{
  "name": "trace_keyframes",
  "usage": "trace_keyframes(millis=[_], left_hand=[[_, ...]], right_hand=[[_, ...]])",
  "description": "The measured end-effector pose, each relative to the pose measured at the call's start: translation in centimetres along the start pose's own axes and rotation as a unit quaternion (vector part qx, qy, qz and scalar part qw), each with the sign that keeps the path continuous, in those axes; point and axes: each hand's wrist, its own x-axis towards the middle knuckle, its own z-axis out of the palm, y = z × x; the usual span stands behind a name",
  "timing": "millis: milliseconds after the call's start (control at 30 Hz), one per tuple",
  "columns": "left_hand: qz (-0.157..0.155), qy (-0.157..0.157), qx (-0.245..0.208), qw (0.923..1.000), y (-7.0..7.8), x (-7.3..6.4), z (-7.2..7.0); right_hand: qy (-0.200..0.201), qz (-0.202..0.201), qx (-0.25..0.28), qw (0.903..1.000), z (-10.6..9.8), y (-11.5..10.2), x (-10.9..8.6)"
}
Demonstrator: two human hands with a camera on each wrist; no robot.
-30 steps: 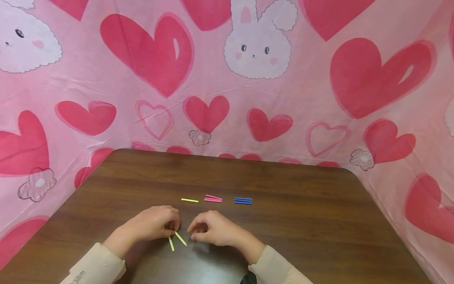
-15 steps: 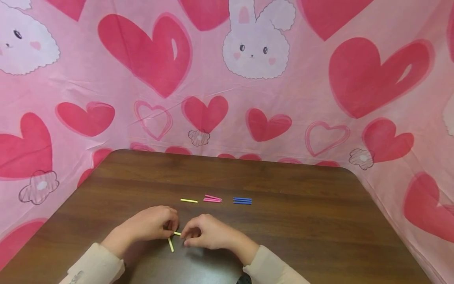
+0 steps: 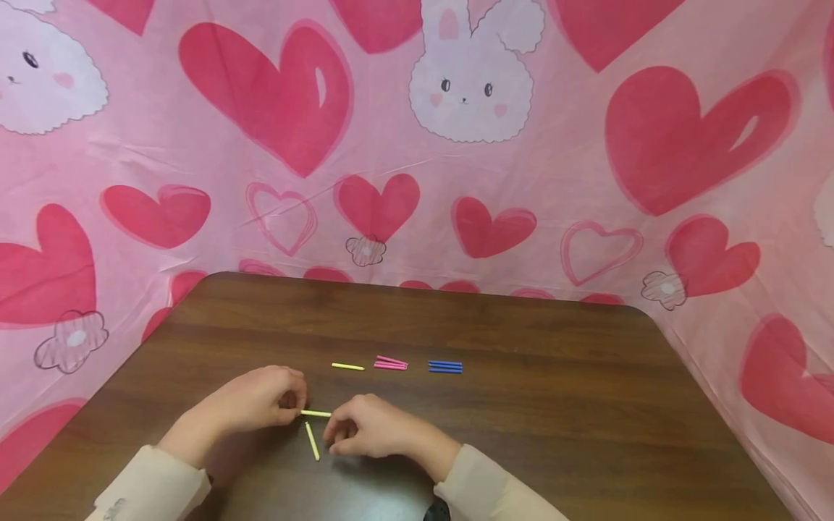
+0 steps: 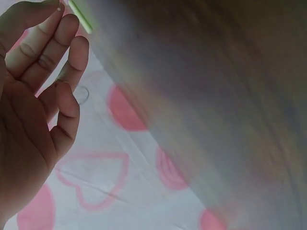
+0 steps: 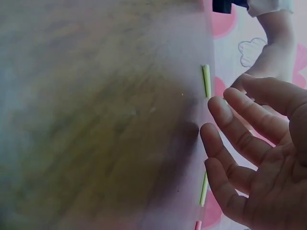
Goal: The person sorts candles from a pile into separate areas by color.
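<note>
In the head view my left hand point(image 3: 263, 396) pinches one end of a slim yellow stick point(image 3: 316, 413) between thumb and index finger. The stick points sideways across the gap between both hands. At its other end are the index fingertips of my right hand point(image 3: 374, 427), whose thumb hangs apart below. The right wrist view shows that hand's fingers point(image 5: 221, 111) loosely bent. Just under the held stick, a second yellow stick point(image 3: 313, 441) lies slanted on the table. The left wrist view catches a yellow-green stick point(image 4: 80, 17) beside my fingertips.
Farther back on the brown wooden table point(image 3: 554, 405) lie a single yellow stick point(image 3: 348, 367), a small group of pink sticks point(image 3: 391, 363) and three blue sticks point(image 3: 445, 367) side by side. A pink cloth point(image 3: 391, 145) with hearts and rabbits hangs behind the table.
The upper yellow stick has swung from a slant to nearly level and shifted left. My left hand has moved left and slightly away; my right hand has come left to the stick's end.
</note>
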Motion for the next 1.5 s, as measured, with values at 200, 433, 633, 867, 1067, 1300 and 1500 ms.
trace_keyframes(millis=[200,433,633,867,1067,1300,1500], left_hand=[[-0.009,0.009,-0.013,0.9998,-1.2,0.0,-0.6],[-0.026,0.02,-0.014,0.9994,-2.7,0.1,-1.1],[-0.026,0.026,-0.022,0.9991,-3.2,0.7,-1.5],[-0.028,0.02,-0.025,0.9991,-3.7,1.9,-1.6],[-0.023,0.02,-0.026,0.9992,-3.9,3.2,-1.6],[-0.018,0.023,-0.027,0.9992,-3.9,4.4,-1.6],[-0.018,0.024,-0.024,0.9993,-3.9,5.6,-1.8]], right_hand=[[-0.016,0.017,-0.018,0.9996,-0.3,0.3,0.6],[-0.019,0.028,-0.031,0.9989,-0.4,0.2,1.3],[-0.028,0.036,-0.052,0.9976,-0.2,0.1,1.6],[-0.039,0.05,-0.068,0.9957,0.2,0.0,2.1],[-0.044,0.052,-0.084,0.9942,0.3,-0.2,2.4],[-0.059,0.04,-0.108,0.9915,0.4,-0.5,2.7],[-0.061,0.023,-0.143,0.9876,0.6,-0.7,3.1]])
